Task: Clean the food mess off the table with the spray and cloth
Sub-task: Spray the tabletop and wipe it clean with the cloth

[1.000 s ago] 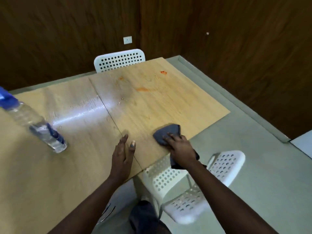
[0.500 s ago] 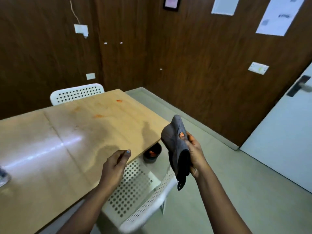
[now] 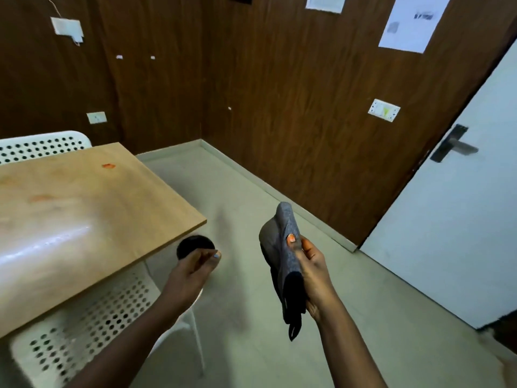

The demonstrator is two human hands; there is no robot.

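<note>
One wooden table at left, near corner overhanging open floor; two orange food smears on its far part. One pale door at right. Two white perforated chairs, one under the near table edge, one behind the far edge. Three papers on the wall, print too blurred to read. One grey cloth, off the table, pinched upright in the right hand. Left hand loosely curled, holding nothing, beside a dark round object.

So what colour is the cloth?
Grey, dark at its lower end; the cloth shows in the head view, held by the right hand.
</note>
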